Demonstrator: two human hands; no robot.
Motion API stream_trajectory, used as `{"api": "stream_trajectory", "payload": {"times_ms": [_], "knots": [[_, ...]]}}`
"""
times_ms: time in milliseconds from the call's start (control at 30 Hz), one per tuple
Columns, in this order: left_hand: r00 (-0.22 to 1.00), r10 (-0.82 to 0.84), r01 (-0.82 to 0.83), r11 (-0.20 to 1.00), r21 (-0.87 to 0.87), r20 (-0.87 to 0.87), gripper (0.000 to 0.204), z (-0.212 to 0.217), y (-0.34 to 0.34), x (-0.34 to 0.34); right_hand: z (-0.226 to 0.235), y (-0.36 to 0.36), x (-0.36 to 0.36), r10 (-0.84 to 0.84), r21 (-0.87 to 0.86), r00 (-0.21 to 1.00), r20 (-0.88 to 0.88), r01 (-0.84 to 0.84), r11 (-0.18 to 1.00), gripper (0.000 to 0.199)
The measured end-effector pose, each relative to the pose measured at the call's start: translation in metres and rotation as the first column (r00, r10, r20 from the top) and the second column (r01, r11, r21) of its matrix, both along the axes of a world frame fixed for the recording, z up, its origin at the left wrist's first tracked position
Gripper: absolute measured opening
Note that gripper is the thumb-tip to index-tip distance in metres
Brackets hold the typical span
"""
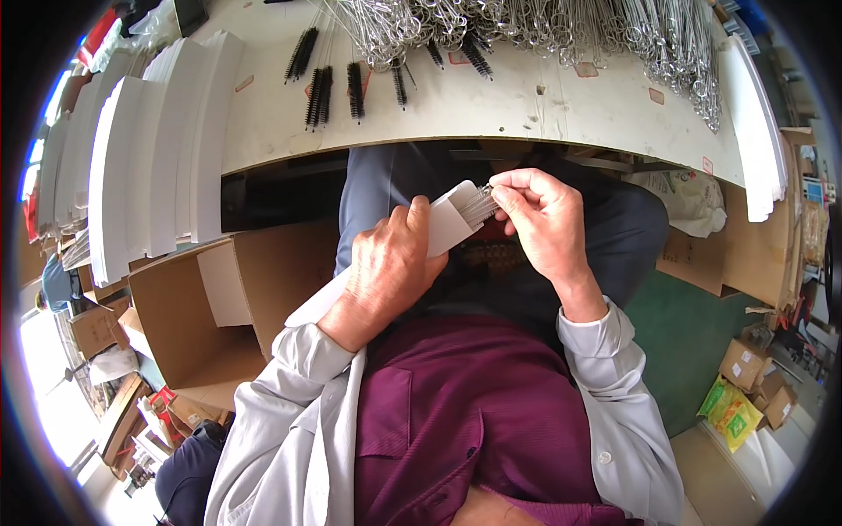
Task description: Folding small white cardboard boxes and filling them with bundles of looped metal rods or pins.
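Observation:
My left hand is wrapped round a long narrow white box, held tilted above my lap with its open end up and to the right. A bundle of thin wire brushes sticks out of that open end, metal loops outward. Thumb and fingers of my right hand pinch the looped ends of the bundle. How far the brushes reach inside the box is hidden by the cardboard and my left hand.
Loop-ended wire brushes lie heaped along the table, several black bristle heads pointing toward me. Stacked white boxes stand at left, more white boxes at right. An open cardboard carton sits below left; a white sack lies under the table.

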State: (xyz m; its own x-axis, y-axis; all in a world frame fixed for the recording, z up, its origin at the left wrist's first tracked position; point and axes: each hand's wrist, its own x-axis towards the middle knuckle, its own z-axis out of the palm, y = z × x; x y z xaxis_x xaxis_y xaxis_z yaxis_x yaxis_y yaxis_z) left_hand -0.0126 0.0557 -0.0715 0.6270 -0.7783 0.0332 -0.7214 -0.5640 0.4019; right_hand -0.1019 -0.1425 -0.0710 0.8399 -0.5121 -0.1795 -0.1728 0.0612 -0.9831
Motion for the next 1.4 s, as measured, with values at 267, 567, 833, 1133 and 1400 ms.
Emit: {"api": "stream_trajectory", "payload": {"times_ms": [267, 567, 833, 1133, 1400], "knots": [[0.999, 0.008, -0.011, 0.994, -0.106, -0.032, 0.048, -0.002, 0.001, -0.002, -0.011, 0.003, 0.004, -0.006, 0.249, 1.0, -0.025, 0.012, 0.968, 0.012], [0.999, 0.013, -0.017, 0.991, -0.132, -0.034, 0.048, -0.006, 0.002, -0.001, -0.017, 0.018, 0.006, 0.019, 0.413, 0.997, -0.074, 0.013, 0.911, 0.017], [0.989, 0.001, -0.017, 0.994, -0.108, -0.149, 0.07, 0.005, 0.0, 0.002, -0.02, 0.016, 0.001, 0.084, 0.41, 0.996, -0.035, -0.062, 0.91, 0.024], [0.949, -0.001, -0.037, 0.993, -0.115, -0.314, 0.079, 0.013, -0.003, 0.005, -0.015, 0.02, -0.022, 0.111, 0.485, 0.983, 0.144, -0.168, 0.859, 0.029], [0.92, -0.03, -0.042, 0.984, -0.173, -0.391, 0.07, 0.011, -0.008, 0.002, -0.028, 0.032, -0.02, 0.045, 0.352, 0.99, 0.136, -0.091, 0.932, 0.022]]}}
